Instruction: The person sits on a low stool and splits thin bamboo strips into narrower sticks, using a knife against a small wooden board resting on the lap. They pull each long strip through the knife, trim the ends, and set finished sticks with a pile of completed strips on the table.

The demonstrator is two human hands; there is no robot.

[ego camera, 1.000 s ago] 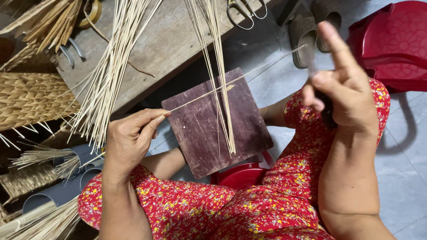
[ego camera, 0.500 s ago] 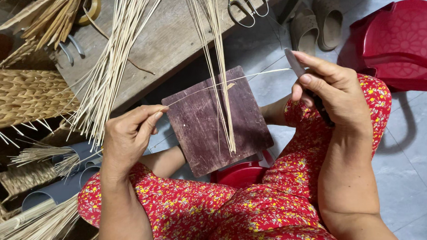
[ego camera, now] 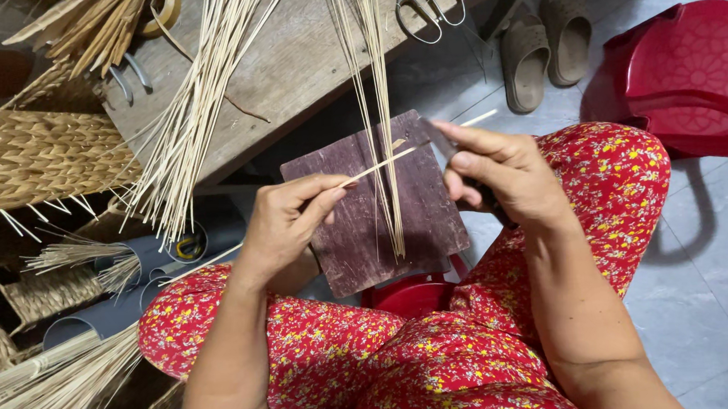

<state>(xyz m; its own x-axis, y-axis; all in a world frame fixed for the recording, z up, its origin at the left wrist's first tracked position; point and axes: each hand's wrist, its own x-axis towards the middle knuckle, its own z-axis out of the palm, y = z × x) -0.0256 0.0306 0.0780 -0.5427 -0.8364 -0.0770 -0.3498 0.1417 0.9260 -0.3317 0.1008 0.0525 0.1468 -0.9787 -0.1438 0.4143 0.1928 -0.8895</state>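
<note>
**Fingers pinch pale strip against knife over lap board**

Fingers [ego camera: 318, 200] of left hand [ego camera: 286, 229] pinched together on one thin pale strip [ego camera: 378, 164], held taut and slanting up toward right hand [ego camera: 499, 177]. Right fingers clamped around dark-handled knife [ego camera: 461, 162], blade seemingly pressed to strip near thumb; exact contact too small to tell. Strip stretched just above dark, worn board [ego camera: 366, 246], square-cornered, scuffed, propped on lap in red floral cloth [ego camera: 439, 366].

Judged well short of finished: one strip in hand, blade roughly partway along it, its far tip showing beyond right hand. Plenty waiting, by the look of it: a long, straight bundle of splints [ego camera: 369, 71] hanging down across board, another thick sheaf [ego camera: 197, 114] fanned over grey, weathered plank table [ego camera: 290, 67], more heaped at lower left [ego camera: 42, 391]. Which of these already trimmed, impossible to say.

Outward from there: coarse plaited matting [ego camera: 38, 155], tan and ribbed, at left; small woven baskets [ego camera: 45, 292] below it; grey tubes [ego camera: 147, 257] stuffed with stalks; steel scissors [ego camera: 424, 2] on table's far edge. On smooth grey tile floor [ego camera: 716, 277]: pair of drab rubber sandals [ego camera: 546, 41] and glossy red plastic stool [ego camera: 681, 80] with moulded pattern. Red bowl [ego camera: 410, 297] peeking from under board.
</note>
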